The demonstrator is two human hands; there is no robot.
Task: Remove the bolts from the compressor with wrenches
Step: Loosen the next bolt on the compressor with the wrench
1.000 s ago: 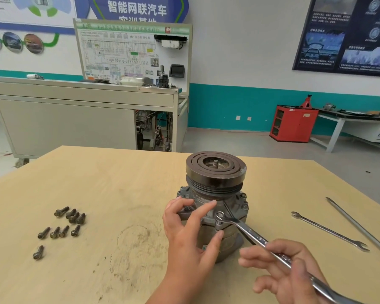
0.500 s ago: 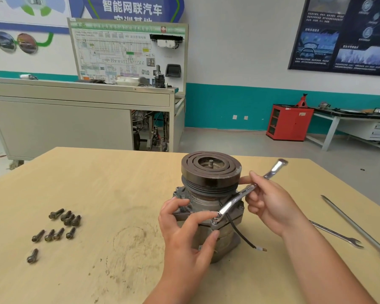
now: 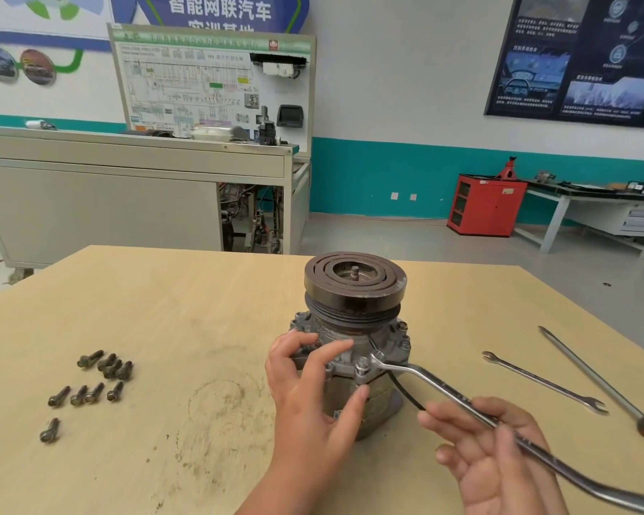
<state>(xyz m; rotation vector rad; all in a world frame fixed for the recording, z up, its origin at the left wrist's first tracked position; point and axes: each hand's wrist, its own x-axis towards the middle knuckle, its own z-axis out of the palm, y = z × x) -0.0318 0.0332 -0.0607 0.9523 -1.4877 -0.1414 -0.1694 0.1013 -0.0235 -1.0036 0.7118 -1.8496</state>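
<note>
My left hand point(image 3: 313, 395) grips the compressor point(image 3: 354, 291), fingers of my right hand point(image 3: 495, 462) curl round the wrench point(image 3: 443, 389); I'd seat its head squarely on the bolt point(image 3: 362, 363) before pulling.

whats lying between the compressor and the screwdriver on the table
In the head view, a spare open-ended wrench lies on the table between compressor and screwdriver, touching neither.

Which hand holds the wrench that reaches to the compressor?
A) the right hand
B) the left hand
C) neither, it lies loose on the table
A: the right hand holds the wrench by its handle, thumb on top, while the left hand holds the compressor.
</note>
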